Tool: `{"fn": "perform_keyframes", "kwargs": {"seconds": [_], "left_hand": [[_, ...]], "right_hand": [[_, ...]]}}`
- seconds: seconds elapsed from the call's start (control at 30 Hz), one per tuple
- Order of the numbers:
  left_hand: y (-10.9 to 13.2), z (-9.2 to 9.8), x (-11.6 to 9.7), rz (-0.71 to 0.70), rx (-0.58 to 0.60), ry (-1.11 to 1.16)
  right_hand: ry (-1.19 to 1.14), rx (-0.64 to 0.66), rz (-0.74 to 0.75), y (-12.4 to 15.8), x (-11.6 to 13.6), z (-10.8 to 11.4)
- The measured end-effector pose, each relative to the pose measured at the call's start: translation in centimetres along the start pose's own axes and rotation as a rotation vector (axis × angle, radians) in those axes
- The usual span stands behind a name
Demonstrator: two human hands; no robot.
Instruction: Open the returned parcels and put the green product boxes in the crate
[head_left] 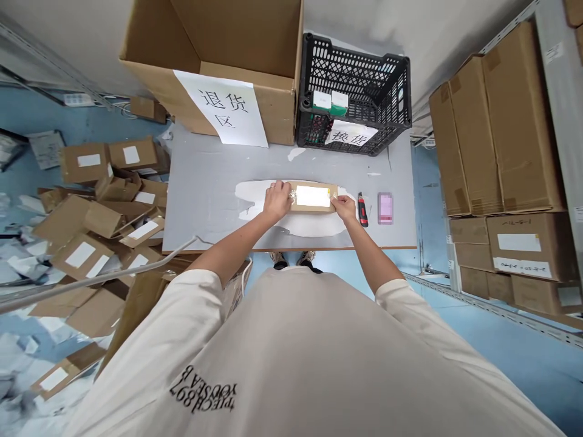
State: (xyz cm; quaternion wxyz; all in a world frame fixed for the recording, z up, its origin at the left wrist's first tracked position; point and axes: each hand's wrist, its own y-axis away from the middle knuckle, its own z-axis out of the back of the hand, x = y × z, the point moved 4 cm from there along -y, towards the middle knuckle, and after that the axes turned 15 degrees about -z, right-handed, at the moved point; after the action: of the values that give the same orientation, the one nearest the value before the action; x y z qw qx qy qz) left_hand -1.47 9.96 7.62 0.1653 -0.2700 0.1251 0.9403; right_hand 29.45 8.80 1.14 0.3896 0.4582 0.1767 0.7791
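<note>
As your forearms stretch forward over the grey table (204, 200), your left hand (277, 200) curls closed on the left end of the flat brown cardboard parcel with white label (314, 197), your right hand (345, 208) pinches its right end; it lies mid-table, long axis left to right.

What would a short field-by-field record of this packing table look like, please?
left hand: grips the left end of the small cardboard parcel
right hand: grips its right end
parcel position: flat on the grey table, white label up
right of parcel: utility knife, then pink phone
table back: large open cardboard box with paper sign; black plastic crate holding small green-white boxes
floor, left: heap of labelled parcels
right side: stacked cartons
</note>
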Motion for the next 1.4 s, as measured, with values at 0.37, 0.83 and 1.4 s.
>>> {"fn": "perform_keyframes", "kwargs": {"seconds": [0.37, 0.83, 1.4], "left_hand": [[1.4, 1.0, 0.5, -0.130, 0.147, -0.199], [3.5, 5.0, 0.9, -0.258, -0.221, 0.114], [0.9, 1.5, 0.3, -0.243, -0.154, 0.282]], "right_hand": [[-0.244, 0.171, 0.100, 2.3, 1.6, -0.4], [-0.032, 0.203, 0.297, 6.6, 6.9, -8.7], [-0.032, 0.043, 0.356, 5.1, 5.7, -2.4]]}}
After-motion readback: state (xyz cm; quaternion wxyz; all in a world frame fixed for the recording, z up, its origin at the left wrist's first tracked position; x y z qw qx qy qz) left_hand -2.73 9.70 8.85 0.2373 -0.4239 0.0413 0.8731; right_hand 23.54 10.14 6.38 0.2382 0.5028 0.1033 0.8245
